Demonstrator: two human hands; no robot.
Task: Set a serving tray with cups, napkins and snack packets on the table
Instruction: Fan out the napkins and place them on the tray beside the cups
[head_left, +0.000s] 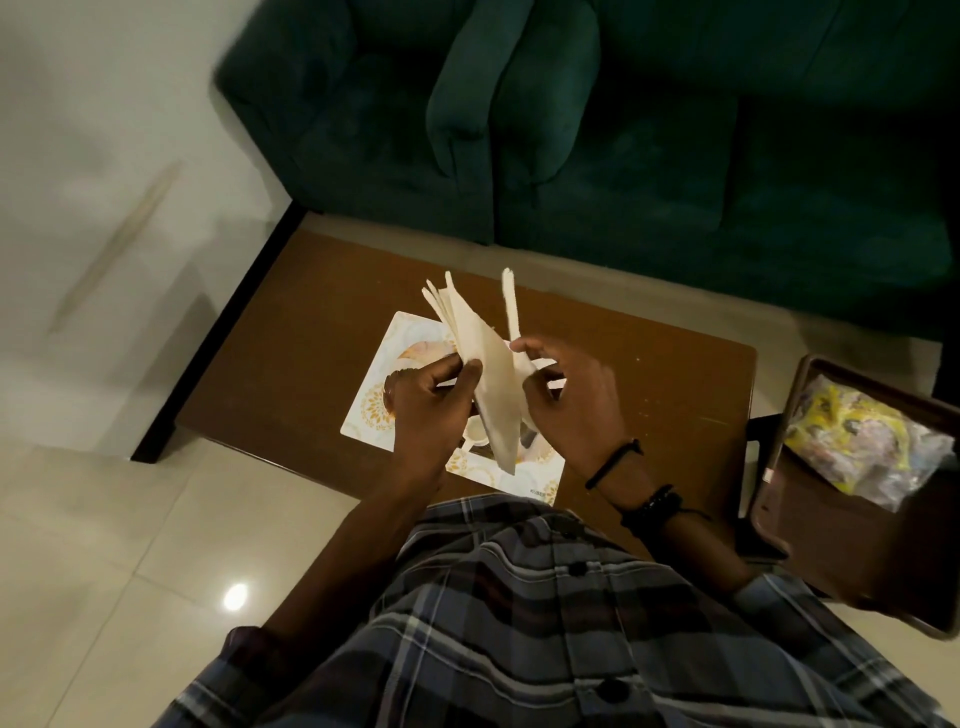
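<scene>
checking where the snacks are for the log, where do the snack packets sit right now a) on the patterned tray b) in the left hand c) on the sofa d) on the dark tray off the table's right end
d: the snack packets lie on the dark tray beyond the table's right end, while both hands hold only napkins.

The worktop (291, 332) stands before me, with the sofa (623, 130) behind its far edge and the wall (104, 208) to its left. A tray (374, 395) lies on the middle of the worktop, and a cup (475, 434) sits on it, partly hidden below my hands. My left hand (428, 400) and right hand (569, 395) hang above that tray, the stack of napkins (491, 379) between them. To my right, off the worktop's end, a second tray (779, 499) holds the snack packets (862, 441) in its far part.
</scene>
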